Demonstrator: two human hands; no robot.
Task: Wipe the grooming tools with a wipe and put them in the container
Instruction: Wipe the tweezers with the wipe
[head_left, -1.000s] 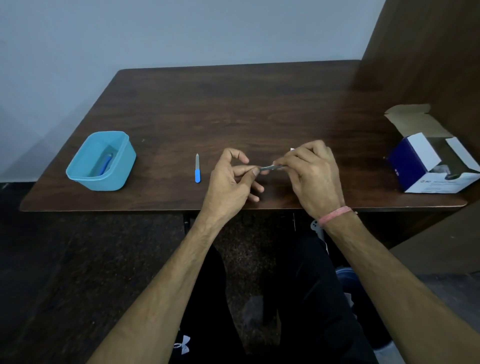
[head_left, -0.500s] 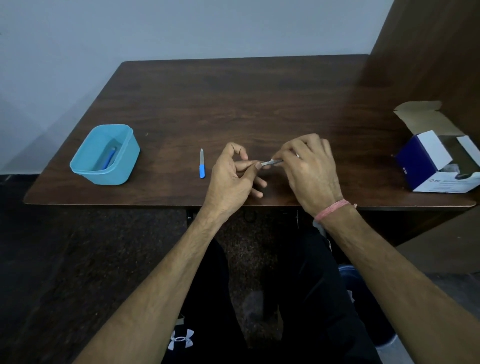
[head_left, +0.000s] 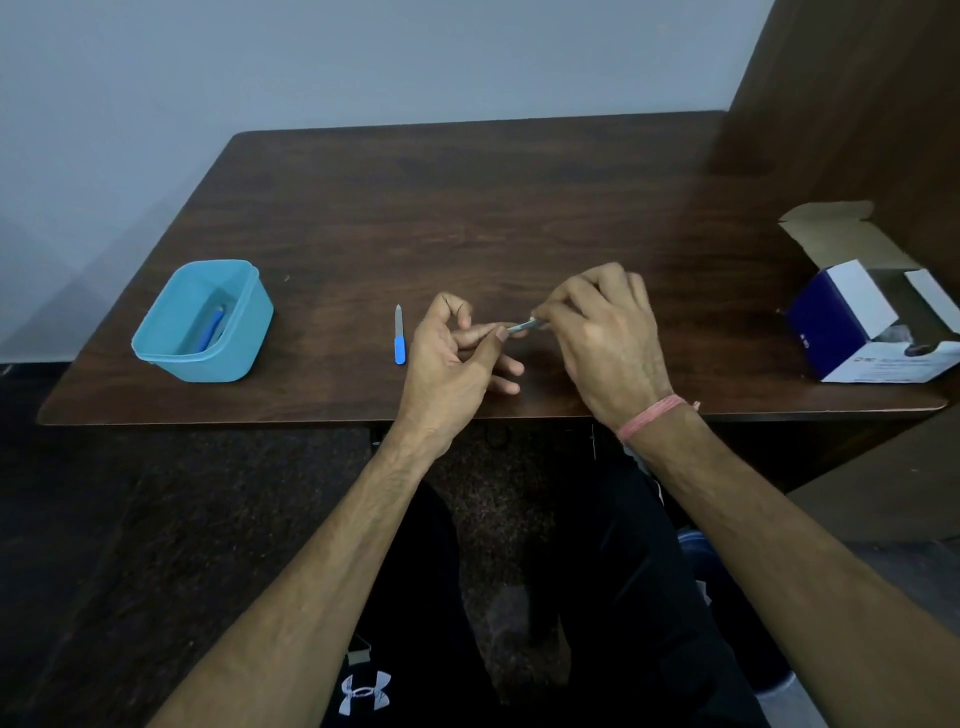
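Over the table's front middle, my left hand pinches one end of a thin metal grooming tool between thumb and forefinger. My right hand curls its fingers round the tool's other end; a wipe is mostly hidden inside that hand. A small nail file with a blue handle lies flat on the table just left of my left hand. A light blue plastic container stands at the front left and holds a blue-handled tool.
The dark wooden table runs back to a pale wall. An open blue and white cardboard box sits at the right edge, beside a brown wooden panel. My legs are below the table's front edge.
Both hands keep hold of the metal tool; the right hand has shifted slightly along it. The camera has tilted a little, nothing else moved.
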